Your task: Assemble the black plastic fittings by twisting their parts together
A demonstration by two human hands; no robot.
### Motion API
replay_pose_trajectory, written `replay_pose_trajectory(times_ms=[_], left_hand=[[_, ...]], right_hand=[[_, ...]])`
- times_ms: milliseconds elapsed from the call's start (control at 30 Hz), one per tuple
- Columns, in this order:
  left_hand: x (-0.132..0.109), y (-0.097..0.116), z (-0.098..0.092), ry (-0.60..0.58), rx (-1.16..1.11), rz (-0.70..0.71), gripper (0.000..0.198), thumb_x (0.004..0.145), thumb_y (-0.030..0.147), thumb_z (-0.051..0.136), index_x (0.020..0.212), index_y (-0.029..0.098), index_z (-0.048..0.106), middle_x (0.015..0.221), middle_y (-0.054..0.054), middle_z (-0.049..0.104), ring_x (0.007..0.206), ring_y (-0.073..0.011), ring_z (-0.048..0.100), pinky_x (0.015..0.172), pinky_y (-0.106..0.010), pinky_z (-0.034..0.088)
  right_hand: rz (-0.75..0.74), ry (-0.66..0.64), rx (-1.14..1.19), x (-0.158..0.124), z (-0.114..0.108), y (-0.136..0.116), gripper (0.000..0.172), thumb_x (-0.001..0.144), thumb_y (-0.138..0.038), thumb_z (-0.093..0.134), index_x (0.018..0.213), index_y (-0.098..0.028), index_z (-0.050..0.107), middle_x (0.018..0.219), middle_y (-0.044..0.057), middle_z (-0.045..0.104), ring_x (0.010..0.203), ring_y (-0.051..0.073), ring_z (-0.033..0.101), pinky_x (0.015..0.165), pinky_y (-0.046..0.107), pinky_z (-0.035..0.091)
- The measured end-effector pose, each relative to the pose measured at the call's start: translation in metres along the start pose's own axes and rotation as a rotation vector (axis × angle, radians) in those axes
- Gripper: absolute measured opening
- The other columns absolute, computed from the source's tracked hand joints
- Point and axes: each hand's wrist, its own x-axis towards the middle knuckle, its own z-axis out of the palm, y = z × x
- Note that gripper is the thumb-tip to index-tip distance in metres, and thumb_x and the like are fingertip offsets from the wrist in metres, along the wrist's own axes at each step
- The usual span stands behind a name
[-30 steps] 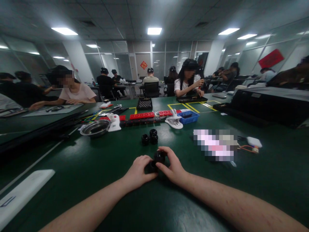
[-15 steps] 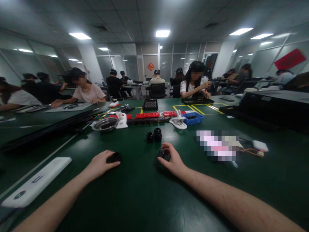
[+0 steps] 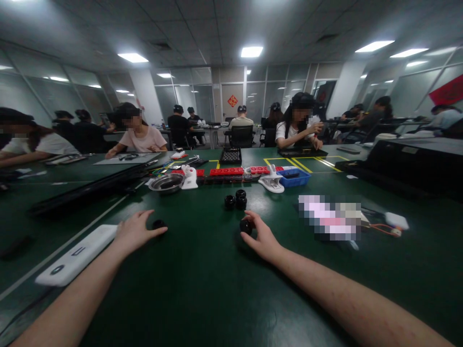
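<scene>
My left hand (image 3: 134, 232) lies on the green table (image 3: 202, 279), its fingers curled over a small black round part (image 3: 158, 224). My right hand (image 3: 261, 235) pinches another black round part (image 3: 245, 226) at the table's middle. Just beyond it stand two or three similar black parts (image 3: 236, 200) in a cluster. Both forearms reach in from the near edge.
A white flat device (image 3: 77, 254) lies left of my left hand. Farther back are a metal bowl (image 3: 167, 182), red strips (image 3: 226, 171), a white clamp-like tool (image 3: 271, 183) and a blue tray (image 3: 293, 177). A black case (image 3: 408, 164) stands at right. Several people sit at tables behind.
My hands were together on one black item; they have parted. The left hand carried one piece out to the left, and the right hand moved its piece slightly forward.
</scene>
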Motion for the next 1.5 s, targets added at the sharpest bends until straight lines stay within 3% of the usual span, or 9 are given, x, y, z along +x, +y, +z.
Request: replay_pose_trajectory(times_ms=[100, 233, 367, 700, 933, 1033, 1233, 1333, 1500], left_hand=[[-0.019, 0.045, -0.011, 0.087, -0.087, 0.150, 0.061, 0.068, 0.057, 0.050, 0.115, 0.020, 0.045, 0.120, -0.010, 0.045, 0.111, -0.0332, 0.038, 0.090, -0.048, 0.031], [-0.044, 0.113, 0.007, -0.373, -0.449, 0.380, 0.042, 0.075, 0.049, 0.049, 0.108, 0.023, 0.051, 0.112, -0.005, 0.053, 0.101, -0.0225, 0.048, 0.084, -0.035, 0.039], [-0.050, 0.150, 0.043, -0.800, -0.894, 0.358, 0.042, 0.074, 0.040, 0.052, 0.110, 0.018, 0.050, 0.104, -0.006, 0.056, 0.090, -0.0182, 0.052, 0.076, -0.030, 0.040], [-0.056, 0.163, 0.075, -1.144, -1.477, 0.267, 0.045, 0.057, 0.030, 0.073, 0.094, 0.013, 0.054, 0.080, 0.000, 0.052, 0.070, -0.0108, 0.048, 0.060, -0.020, 0.034], [-0.056, 0.157, 0.052, -1.254, -1.443, 0.291, 0.053, 0.053, 0.024, 0.072, 0.100, 0.015, 0.051, 0.087, -0.001, 0.056, 0.079, -0.0156, 0.052, 0.072, -0.027, 0.037], [-0.046, 0.136, 0.022, -1.125, -1.272, 0.368, 0.045, 0.061, 0.029, 0.067, 0.100, 0.016, 0.047, 0.094, -0.005, 0.059, 0.084, -0.0193, 0.055, 0.077, -0.033, 0.038], [-0.016, 0.052, -0.024, -0.223, -0.729, 0.206, 0.042, 0.073, 0.048, 0.047, 0.107, 0.023, 0.044, 0.110, -0.006, 0.055, 0.102, -0.0272, 0.049, 0.087, -0.040, 0.036], [-0.006, 0.009, -0.015, 0.083, -0.357, 0.124, 0.049, 0.068, 0.052, 0.049, 0.105, 0.020, 0.048, 0.113, -0.009, 0.051, 0.106, -0.0314, 0.044, 0.090, -0.045, 0.033], [0.002, -0.035, 0.020, 0.190, -0.163, 0.114, 0.050, 0.069, 0.053, 0.048, 0.105, 0.017, 0.052, 0.109, -0.009, 0.052, 0.104, -0.0304, 0.046, 0.090, -0.043, 0.035]], right_hand=[[-0.017, 0.001, -0.004, 0.000, 0.001, -0.001, 0.053, 0.071, -0.017, 0.053, 0.119, -0.020, 0.030, 0.102, 0.006, 0.051, 0.093, 0.017, 0.052, 0.086, 0.036, 0.040], [-0.122, 0.041, 0.008, -0.003, 0.001, -0.003, 0.050, 0.068, -0.017, 0.056, 0.113, -0.019, 0.035, 0.103, 0.007, 0.049, 0.094, 0.018, 0.050, 0.085, 0.035, 0.041], [-0.301, 0.065, -0.023, -0.007, -0.003, -0.010, 0.039, 0.065, -0.017, 0.057, 0.101, -0.019, 0.042, 0.098, 0.008, 0.049, 0.092, 0.020, 0.050, 0.080, 0.035, 0.044], [-0.527, -0.045, -0.013, -0.009, -0.005, -0.024, 0.036, 0.069, -0.024, 0.054, 0.104, -0.018, 0.047, 0.091, 0.009, 0.055, 0.084, 0.021, 0.052, 0.072, 0.036, 0.045], [-0.536, -0.215, -0.053, -0.012, -0.009, -0.029, 0.041, 0.073, -0.032, 0.049, 0.110, -0.016, 0.045, 0.100, 0.011, 0.054, 0.091, 0.022, 0.049, 0.081, 0.040, 0.040], [-0.464, -0.197, -0.062, -0.012, -0.012, -0.026, 0.043, 0.074, -0.032, 0.050, 0.114, -0.016, 0.042, 0.106, 0.011, 0.050, 0.097, 0.023, 0.047, 0.084, 0.040, 0.040], [-0.316, -0.179, -0.086, -0.008, -0.011, -0.019, 0.033, 0.079, -0.025, 0.049, 0.111, -0.018, 0.044, 0.107, 0.010, 0.050, 0.100, 0.021, 0.046, 0.087, 0.038, 0.040], [-0.285, -0.174, -0.101, -0.007, -0.008, -0.018, 0.032, 0.079, -0.023, 0.048, 0.110, -0.019, 0.045, 0.107, 0.010, 0.050, 0.101, 0.021, 0.046, 0.088, 0.038, 0.040], [-0.254, -0.174, -0.129, -0.007, -0.007, -0.019, 0.030, 0.079, -0.022, 0.048, 0.110, -0.019, 0.046, 0.108, 0.009, 0.050, 0.102, 0.021, 0.046, 0.088, 0.038, 0.040]])
